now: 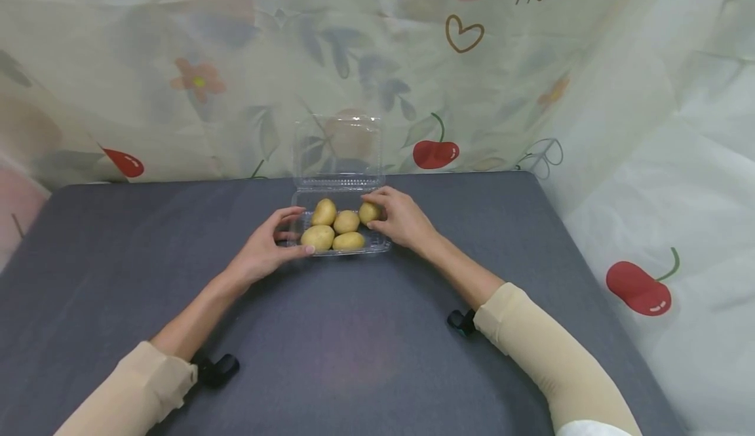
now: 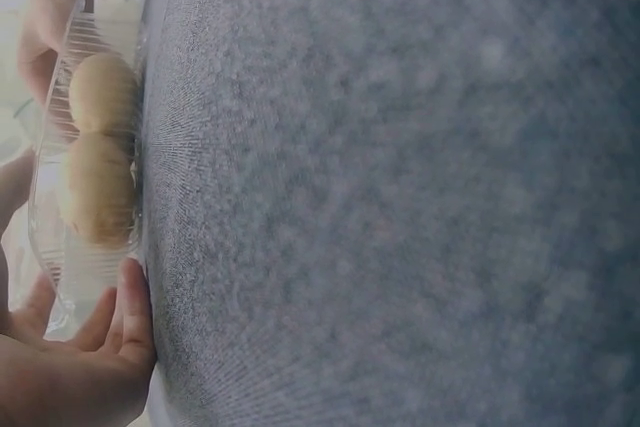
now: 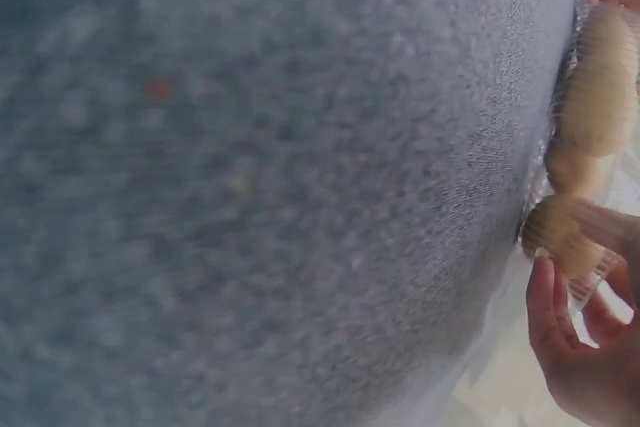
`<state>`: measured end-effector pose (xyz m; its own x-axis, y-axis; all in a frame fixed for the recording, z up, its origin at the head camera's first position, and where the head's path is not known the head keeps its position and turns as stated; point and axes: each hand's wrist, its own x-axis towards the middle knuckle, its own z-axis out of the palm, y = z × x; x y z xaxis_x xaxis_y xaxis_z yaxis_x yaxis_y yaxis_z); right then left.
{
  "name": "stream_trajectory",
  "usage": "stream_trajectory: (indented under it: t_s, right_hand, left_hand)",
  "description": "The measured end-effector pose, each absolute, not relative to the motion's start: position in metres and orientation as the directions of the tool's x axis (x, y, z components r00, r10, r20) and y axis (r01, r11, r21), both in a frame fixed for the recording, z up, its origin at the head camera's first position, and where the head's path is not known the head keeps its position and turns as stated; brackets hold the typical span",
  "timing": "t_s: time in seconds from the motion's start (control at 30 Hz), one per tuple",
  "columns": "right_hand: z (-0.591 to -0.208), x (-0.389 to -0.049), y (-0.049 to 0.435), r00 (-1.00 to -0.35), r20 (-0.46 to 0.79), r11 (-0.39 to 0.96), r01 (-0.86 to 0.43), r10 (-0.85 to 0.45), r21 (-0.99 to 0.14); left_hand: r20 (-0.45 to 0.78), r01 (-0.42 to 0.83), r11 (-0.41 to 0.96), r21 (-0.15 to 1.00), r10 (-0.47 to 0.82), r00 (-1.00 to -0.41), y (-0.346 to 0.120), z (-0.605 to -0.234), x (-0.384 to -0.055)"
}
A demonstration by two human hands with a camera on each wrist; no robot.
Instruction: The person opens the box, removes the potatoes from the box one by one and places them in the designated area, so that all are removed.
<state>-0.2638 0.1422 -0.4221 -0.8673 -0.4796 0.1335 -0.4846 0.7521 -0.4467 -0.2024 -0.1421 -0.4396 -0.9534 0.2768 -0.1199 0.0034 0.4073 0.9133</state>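
An open clear plastic clamshell container [image 1: 377, 246] sits near the back of the table, its lid [image 1: 339, 151] raised against the curtain. Several yellowish potatoes lie inside, among them a large potato [image 1: 317, 238] at the front left and an oval potato [image 1: 348, 241] beside it. The left hand [image 1: 264, 247] grips the container's left end, thumb along the front rim and fingers at the side. At the right end, the right hand [image 1: 404, 221] pinches a potato [image 1: 369, 213] between thumb and fingers, inside the container. Its fingers partly cover that potato.
The dark grey cloth-covered table [image 1: 354, 344] spreads in front of the container. Behind and to the right hangs a pale printed curtain [image 1: 236, 49] with cherries and flowers. Each forearm wears a black strap device [image 1: 218, 370] near the beige sleeve.
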Motion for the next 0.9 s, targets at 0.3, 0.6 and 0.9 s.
stream_trajectory:
  t_s: [0.3,0.6,0.9]
  right_hand:
    - [-0.4197,-0.2627,0.1385,-0.878,0.091,0.791,-0.464,-0.469,-0.400]
    - [-0.4255,-0.2655,0.1431,-0.872,0.162,0.755,-0.482,-0.461,-0.445]
    - [-0.4231,-0.2680,0.1463,-0.872,0.213,0.717,-0.485,-0.441,-0.501]
  left_hand:
    - [-0.119,0.005,0.413,0.911,0.275,-0.954,-0.1417,-0.4388,-0.2028]
    - [-0.113,0.008,0.399,0.917,0.279,-0.954,-0.1423,-0.4407,-0.2021]
    - [-0.109,0.009,0.403,0.915,0.269,-0.957,-0.1411,-0.4392,-0.2016]
